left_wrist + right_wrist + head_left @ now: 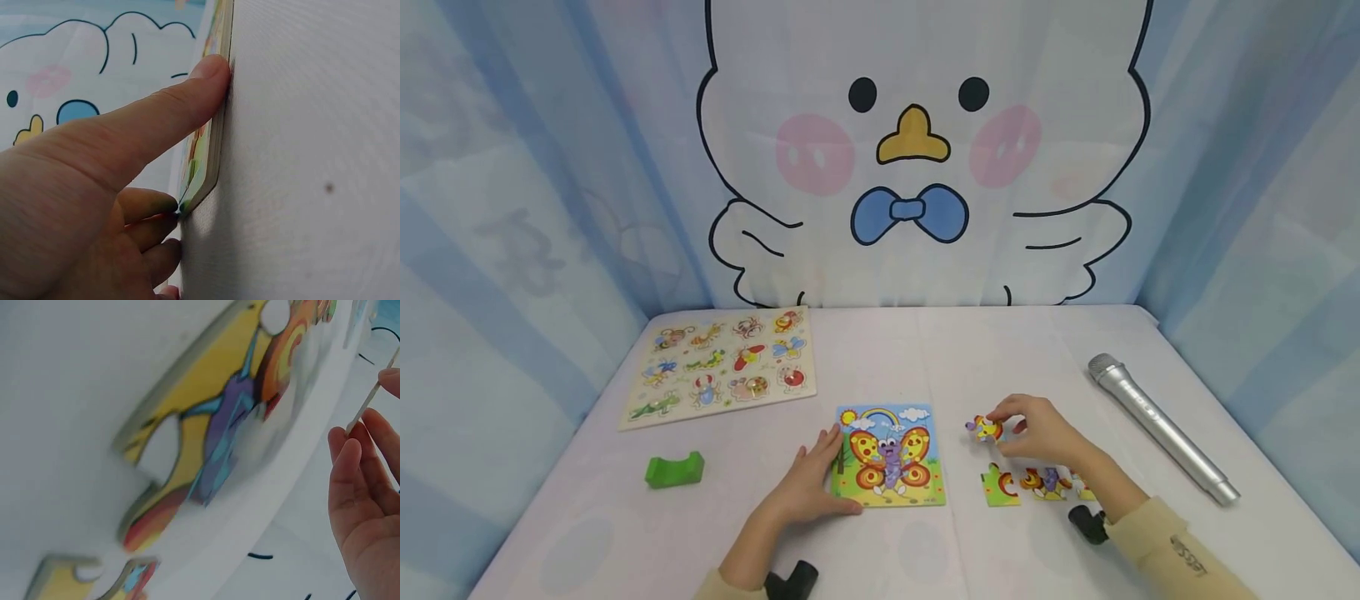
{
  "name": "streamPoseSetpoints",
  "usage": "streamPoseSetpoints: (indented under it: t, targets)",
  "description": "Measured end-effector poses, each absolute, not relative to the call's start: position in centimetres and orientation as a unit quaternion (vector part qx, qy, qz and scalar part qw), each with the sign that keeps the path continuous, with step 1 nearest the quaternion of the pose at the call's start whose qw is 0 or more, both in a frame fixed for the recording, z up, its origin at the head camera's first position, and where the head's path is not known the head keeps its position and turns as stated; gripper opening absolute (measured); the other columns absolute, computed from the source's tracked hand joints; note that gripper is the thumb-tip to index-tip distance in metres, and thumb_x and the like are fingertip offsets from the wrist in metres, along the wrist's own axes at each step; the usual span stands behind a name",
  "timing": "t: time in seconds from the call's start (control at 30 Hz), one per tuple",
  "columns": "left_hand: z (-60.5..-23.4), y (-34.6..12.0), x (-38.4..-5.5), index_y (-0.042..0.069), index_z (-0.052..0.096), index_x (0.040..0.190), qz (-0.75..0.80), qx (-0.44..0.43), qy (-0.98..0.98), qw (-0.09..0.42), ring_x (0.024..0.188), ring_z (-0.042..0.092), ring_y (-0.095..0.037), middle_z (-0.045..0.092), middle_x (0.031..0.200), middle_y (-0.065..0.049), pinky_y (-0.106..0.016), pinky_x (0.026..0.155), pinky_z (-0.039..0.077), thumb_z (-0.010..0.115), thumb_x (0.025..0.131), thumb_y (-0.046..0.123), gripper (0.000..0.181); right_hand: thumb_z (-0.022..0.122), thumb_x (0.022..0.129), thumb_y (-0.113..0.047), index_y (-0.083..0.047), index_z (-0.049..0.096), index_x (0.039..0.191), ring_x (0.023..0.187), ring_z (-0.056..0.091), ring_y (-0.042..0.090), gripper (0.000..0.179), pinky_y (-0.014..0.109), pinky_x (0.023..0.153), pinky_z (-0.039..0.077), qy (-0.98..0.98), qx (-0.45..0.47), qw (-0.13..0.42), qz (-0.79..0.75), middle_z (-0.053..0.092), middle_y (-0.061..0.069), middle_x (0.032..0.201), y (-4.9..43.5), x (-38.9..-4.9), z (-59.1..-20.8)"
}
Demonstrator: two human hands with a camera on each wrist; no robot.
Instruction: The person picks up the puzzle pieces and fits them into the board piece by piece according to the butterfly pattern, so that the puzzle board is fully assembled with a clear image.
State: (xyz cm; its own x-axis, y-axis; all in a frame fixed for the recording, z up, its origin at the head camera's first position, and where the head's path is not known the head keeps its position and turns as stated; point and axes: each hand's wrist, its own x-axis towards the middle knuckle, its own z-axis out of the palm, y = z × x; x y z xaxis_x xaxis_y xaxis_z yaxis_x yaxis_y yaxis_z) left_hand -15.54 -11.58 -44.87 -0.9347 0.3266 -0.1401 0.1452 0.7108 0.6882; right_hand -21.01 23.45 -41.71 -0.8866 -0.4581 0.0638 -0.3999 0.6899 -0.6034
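Note:
A square butterfly puzzle [891, 457] lies flat in front of me, its picture filled with a purple-bodied butterfly under a rainbow. My left hand [805, 482] rests at its lower left corner. The thumb [209, 69] lies straight along the near edge, and the fingertips touch the left side. To the right, my right hand [1043, 429] pinches a colourful puzzle piece [981, 428] between thumb and fingers, above the table. In the right wrist view that puzzle piece [369, 403] appears edge-on. Below this hand lie several loose pieces, among them a green corner piece [1000, 490] and a purple-and-yellow piece [1047, 483].
A wooden insect peg board [722, 367] lies at the back left, with a green arched block [674, 470] nearer me. A silver microphone [1165, 429] lies slanted on the right. Patterned curtains [917, 275] stand behind and beside the white table [880, 350].

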Motion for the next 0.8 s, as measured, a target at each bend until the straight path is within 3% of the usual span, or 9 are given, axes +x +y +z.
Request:
streamPoseSetpoints:
  t: [0.8]
  targets:
    - [-45.2, -11.5, -15.7, -0.003, 0.027, 0.141, 0.351, 0.13, 0.919, 0.122, 0.137, 0.01, -0.033, 0.015, 0.15, -0.017, -0.052, 0.109, 0.003, 0.081, 0.063, 0.04, 0.105, 0.075, 0.068, -0.008, -0.006, 0.07, 0.096, 0.084, 0.053, 0.016, 0.029, 0.023, 0.066, 0.05, 0.899, -0.307, 0.095, -0.299, 0.059, 0.0, 0.098, 15.1, -21.4, -42.4]
